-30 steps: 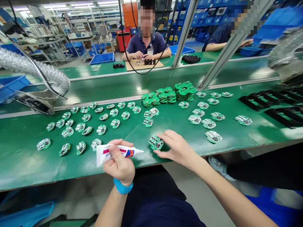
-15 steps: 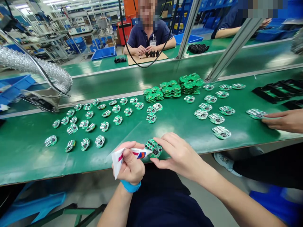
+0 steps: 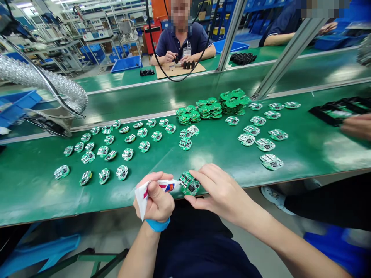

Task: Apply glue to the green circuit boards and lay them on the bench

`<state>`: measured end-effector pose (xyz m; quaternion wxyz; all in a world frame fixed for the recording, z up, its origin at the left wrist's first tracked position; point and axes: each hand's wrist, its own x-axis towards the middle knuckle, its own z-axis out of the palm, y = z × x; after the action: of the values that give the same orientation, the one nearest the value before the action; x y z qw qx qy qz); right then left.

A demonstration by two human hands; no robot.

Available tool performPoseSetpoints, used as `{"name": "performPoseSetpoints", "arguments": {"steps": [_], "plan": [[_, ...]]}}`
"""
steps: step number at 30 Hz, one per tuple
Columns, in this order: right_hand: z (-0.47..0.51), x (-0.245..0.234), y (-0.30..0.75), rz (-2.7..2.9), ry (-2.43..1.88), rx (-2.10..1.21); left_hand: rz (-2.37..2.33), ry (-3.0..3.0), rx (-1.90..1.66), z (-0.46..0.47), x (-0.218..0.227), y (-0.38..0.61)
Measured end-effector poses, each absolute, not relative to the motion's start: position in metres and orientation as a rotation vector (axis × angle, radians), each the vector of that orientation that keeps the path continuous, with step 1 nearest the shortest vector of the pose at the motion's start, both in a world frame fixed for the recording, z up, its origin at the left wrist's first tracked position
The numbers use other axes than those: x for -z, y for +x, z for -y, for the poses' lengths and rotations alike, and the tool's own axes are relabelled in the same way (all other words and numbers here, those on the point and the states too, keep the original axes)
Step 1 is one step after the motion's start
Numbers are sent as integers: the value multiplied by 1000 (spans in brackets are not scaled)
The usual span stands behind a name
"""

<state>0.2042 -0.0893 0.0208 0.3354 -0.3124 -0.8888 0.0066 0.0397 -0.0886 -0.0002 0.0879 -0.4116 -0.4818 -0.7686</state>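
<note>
My left hand (image 3: 156, 199), with a blue band at its wrist, is wrapped round a white squeeze tube (image 3: 142, 197) with red, blue and orange print. The tube's narrow nozzle points right, at the left edge of a round green circuit board (image 3: 189, 183). Whether the tip touches the board I cannot tell. Thumb and fingers of my right hand (image 3: 217, 189) pinch that board by its right side, at the front edge of the green table (image 3: 156, 162). Dark chips and pale parts show on the board's upper face.
Several similar boards (image 3: 127, 154) lie spread on the left, more boards (image 3: 265, 144) on the right. Stacked green panels (image 3: 233, 102) stand at the back. A silver duct (image 3: 58, 83) hangs at left. A co-worker's hand (image 3: 358, 125) is by black trays (image 3: 339, 110); another person sits opposite.
My left hand has drawn the tube slightly left, its nozzle moving from the board's middle to its left edge. The co-worker's hand at right has carried a board to the black trays.
</note>
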Motion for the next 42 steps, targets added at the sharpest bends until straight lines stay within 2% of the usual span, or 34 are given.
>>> {"name": "performPoseSetpoints", "arguments": {"steps": [9,17,35,42], "plan": [[93,-24,204,2302,-816,-1,1392,-1131,2266,82,-10,44],[94,-26,204,2315,-805,-7,1304,-1298,2250,88,-7,55],[96,-25,207,2323,-827,-59,1424,-1190,2290,78,-14,52],[94,-26,205,2316,-829,-59,1205,-1412,2319,96,-9,64]]}}
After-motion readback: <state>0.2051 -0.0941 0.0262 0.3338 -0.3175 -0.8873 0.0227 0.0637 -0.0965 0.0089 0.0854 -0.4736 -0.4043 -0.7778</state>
